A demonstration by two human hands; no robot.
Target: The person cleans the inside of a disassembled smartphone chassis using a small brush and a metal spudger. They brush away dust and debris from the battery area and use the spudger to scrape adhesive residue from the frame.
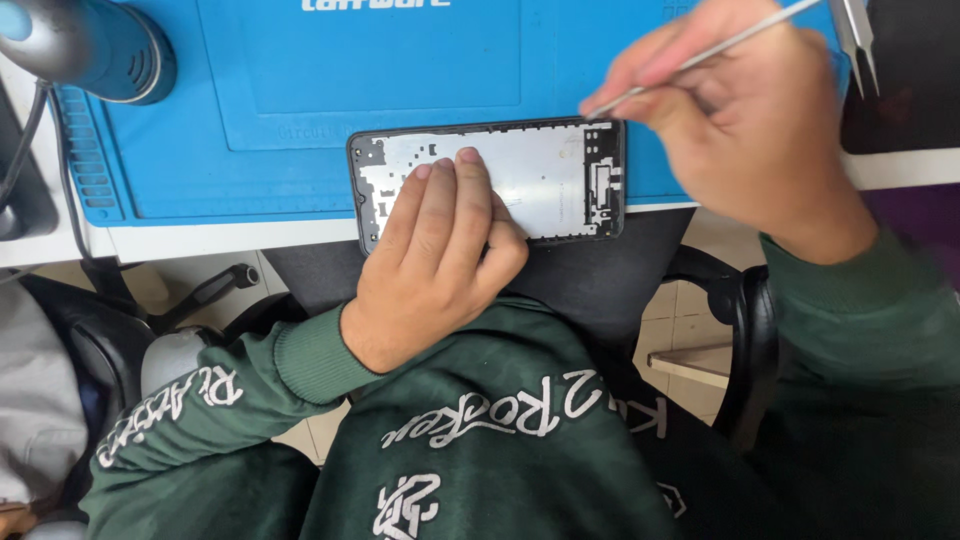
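- The left hand (pixel 435 265) is lying flat, palm down, on the near left part of the phone frame (pixel 520 180); the grip is open, with the fingers (pixel 455 195) stretched out together and pressing on the frame's inner plate.
- The frame is lying lengthwise on the near edge of the blue mat (pixel 300 150), which is covering the white desk (pixel 200 240). Its inner side is facing up, showing a pale metal plate inside a dark rim, with cut-outs at both ends.
- The right hand (pixel 745 130) is hovering over the frame's far right corner. Its grip is closed on a thin metal probe (pixel 700 55), pinched between thumb and fingers.
- The probe tip is pointing down and left, sitting at or just above the frame's far edge; contact cannot be told.
- Tweezers (pixel 860 40) are lying at the mat's far right edge, just beyond the right hand.
- A blue and grey hot-air tool (pixel 90 45) is resting on the mat's far left corner.
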